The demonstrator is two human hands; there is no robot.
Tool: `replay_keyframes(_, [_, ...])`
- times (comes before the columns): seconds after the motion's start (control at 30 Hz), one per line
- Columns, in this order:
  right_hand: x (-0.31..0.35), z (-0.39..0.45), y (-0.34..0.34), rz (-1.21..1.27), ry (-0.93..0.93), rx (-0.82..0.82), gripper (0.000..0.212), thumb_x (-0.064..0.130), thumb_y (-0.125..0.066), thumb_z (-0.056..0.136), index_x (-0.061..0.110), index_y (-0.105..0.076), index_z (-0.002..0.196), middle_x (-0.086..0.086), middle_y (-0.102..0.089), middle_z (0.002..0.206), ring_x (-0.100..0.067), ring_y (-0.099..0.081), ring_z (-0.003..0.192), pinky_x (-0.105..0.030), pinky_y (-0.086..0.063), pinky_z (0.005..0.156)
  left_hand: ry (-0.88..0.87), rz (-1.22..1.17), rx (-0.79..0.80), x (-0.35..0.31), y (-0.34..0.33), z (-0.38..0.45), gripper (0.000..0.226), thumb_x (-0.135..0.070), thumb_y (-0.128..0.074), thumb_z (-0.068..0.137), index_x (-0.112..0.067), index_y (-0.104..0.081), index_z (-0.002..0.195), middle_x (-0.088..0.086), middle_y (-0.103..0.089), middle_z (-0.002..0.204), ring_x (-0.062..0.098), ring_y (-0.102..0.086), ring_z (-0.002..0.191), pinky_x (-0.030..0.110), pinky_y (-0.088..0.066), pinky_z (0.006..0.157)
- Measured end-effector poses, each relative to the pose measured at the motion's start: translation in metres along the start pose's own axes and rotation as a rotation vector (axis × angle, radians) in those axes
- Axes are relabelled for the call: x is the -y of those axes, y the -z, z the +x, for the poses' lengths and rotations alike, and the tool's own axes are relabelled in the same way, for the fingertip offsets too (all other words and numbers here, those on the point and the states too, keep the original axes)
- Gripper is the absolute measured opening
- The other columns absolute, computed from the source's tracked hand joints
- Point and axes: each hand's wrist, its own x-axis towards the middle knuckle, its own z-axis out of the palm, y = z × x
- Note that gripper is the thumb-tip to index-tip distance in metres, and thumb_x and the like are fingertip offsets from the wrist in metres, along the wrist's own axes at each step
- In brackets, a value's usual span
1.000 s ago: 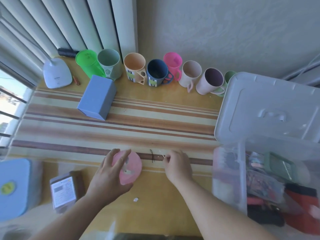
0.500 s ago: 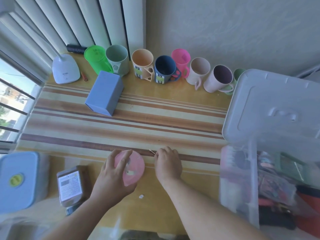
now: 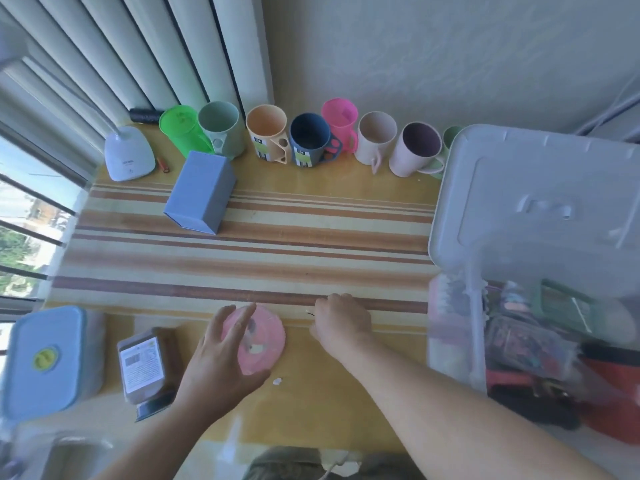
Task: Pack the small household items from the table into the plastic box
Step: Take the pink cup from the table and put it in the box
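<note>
A round pink item [image 3: 262, 341] lies flat near the table's front edge. My left hand [image 3: 221, 358] rests on its left half, fingers spread over it. Just to its right, my right hand [image 3: 341, 322] is curled with the fingertips pinching a small thin dark item [image 3: 309, 312] against the tabletop; most of that item is hidden. The clear plastic box [image 3: 453, 337] stands open at the right, holding several packed items, its lid [image 3: 540, 206] raised behind it.
Several mugs [image 3: 311, 142] line the wall. A blue box [image 3: 201, 192] lies on the striped mat, a white lamp base [image 3: 129, 154] at the back left. A blue-lidded container [image 3: 45, 358] and a labelled brown packet [image 3: 143, 365] sit front left. A white scrap [image 3: 277, 381] lies nearby.
My right hand has slid left along the mat's edge toward the pink item and closed on the thin dark item. The left hand stays on the pink item.
</note>
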Motion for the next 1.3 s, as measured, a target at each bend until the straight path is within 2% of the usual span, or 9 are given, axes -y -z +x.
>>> replay_keyframes(0.2, [-0.055,-0.090,0.092,0.223,0.144,-0.455,0.013,0.018,-0.061,0.085,0.015,-0.054,0.075,-0.001,-0.058,0.080,-0.027,-0.053,0.085,-0.032,-0.034,0.058,-0.138,0.016,-0.026,-0.088,0.039,-0.005,0.121,-0.044,-0.097,0.056,-0.042,-0.025,0.154,-0.002,-0.028,0.156,0.033,-0.054,0.122,0.050,-0.057,0.081])
replay_keyframes(0.33, [-0.156,-0.167,0.114,0.178,0.033,-0.638,0.007,0.014,-0.069,0.077,0.014,-0.064,0.071,-0.002,-0.063,0.075,-0.028,-0.057,0.077,-0.031,-0.037,0.058,-0.379,0.030,-0.091,-0.185,0.058,0.000,0.124,-0.039,-0.100,0.052,-0.031,-0.031,0.155,0.004,-0.031,0.156,0.039,-0.056,0.120,0.052,-0.060,0.071])
replay_keyframes(0.47, [-0.268,-0.226,0.086,0.165,-0.275,-0.415,0.012,0.024,-0.064,0.088,0.023,-0.060,0.077,0.004,-0.059,0.089,-0.022,-0.056,0.086,-0.034,-0.039,0.063,-0.637,0.014,-0.074,-0.283,0.039,-0.001,0.121,-0.046,-0.095,0.057,-0.030,-0.030,0.157,0.007,-0.033,0.155,0.034,-0.057,0.117,0.043,-0.060,0.065])
replay_keyframes(0.57, [-0.341,-0.259,0.058,0.123,-0.456,-0.180,0.013,0.033,-0.059,0.088,0.023,-0.065,0.081,0.004,-0.059,0.093,-0.025,-0.060,0.094,-0.037,-0.051,0.071,-0.755,0.056,0.005,-0.342,-0.005,-0.005,0.117,-0.058,-0.086,0.062,-0.035,-0.024,0.159,0.006,-0.029,0.157,0.033,-0.058,0.117,0.041,-0.060,0.070])
replay_keyframes(0.7, [-0.382,-0.268,0.032,-0.027,-0.393,0.025,0.026,0.035,-0.058,0.087,0.023,-0.077,0.100,-0.003,-0.067,0.107,-0.030,-0.061,0.103,-0.036,-0.052,0.083,-0.738,0.125,0.176,-0.388,-0.080,-0.007,0.116,-0.061,-0.078,0.061,-0.048,-0.013,0.156,0.000,-0.019,0.161,0.031,-0.047,0.135,0.045,-0.058,0.090])
replay_keyframes(0.9, [-0.386,-0.236,0.016,-0.101,-0.298,0.041,0.030,0.035,-0.057,0.095,0.024,-0.073,0.117,-0.004,-0.065,0.122,-0.033,-0.053,0.119,-0.044,-0.038,0.093,-0.672,0.221,0.310,-0.410,-0.149,-0.009,0.113,-0.058,-0.078,0.064,-0.056,-0.006,0.152,-0.003,-0.016,0.160,0.032,-0.046,0.135,0.044,-0.055,0.091])
replay_keyframes(1.1, [-0.391,-0.224,0.005,-0.085,-0.312,0.147,0.031,0.009,-0.063,0.091,0.025,-0.072,0.117,-0.002,-0.065,0.126,-0.032,-0.047,0.120,-0.046,-0.028,0.083,-0.638,0.243,0.303,-0.407,-0.164,-0.011,0.115,-0.062,-0.078,0.060,-0.055,-0.010,0.153,-0.005,-0.019,0.158,0.029,-0.050,0.129,0.041,-0.058,0.085])
replay_keyframes(1.17, [-0.395,-0.227,0.009,-0.001,-0.305,0.063,0.022,0.017,-0.060,0.095,0.029,-0.071,0.110,0.000,-0.067,0.120,-0.031,-0.052,0.118,-0.044,-0.031,0.083,-0.632,0.237,0.292,-0.409,-0.165,-0.013,0.115,-0.063,-0.078,0.059,-0.056,-0.011,0.152,-0.006,-0.021,0.157,0.028,-0.049,0.130,0.042,-0.057,0.088])
replay_keyframes(1.3, [-0.417,-0.245,0.025,0.448,-0.321,-0.258,0.013,0.029,-0.057,0.099,0.033,-0.070,0.100,0.004,-0.070,0.107,-0.028,-0.064,0.107,-0.039,-0.049,0.084,-0.678,0.233,0.243,-0.430,-0.163,-0.009,0.117,-0.066,-0.077,0.061,-0.054,-0.008,0.155,-0.004,-0.021,0.158,0.030,-0.047,0.132,0.046,-0.056,0.092])
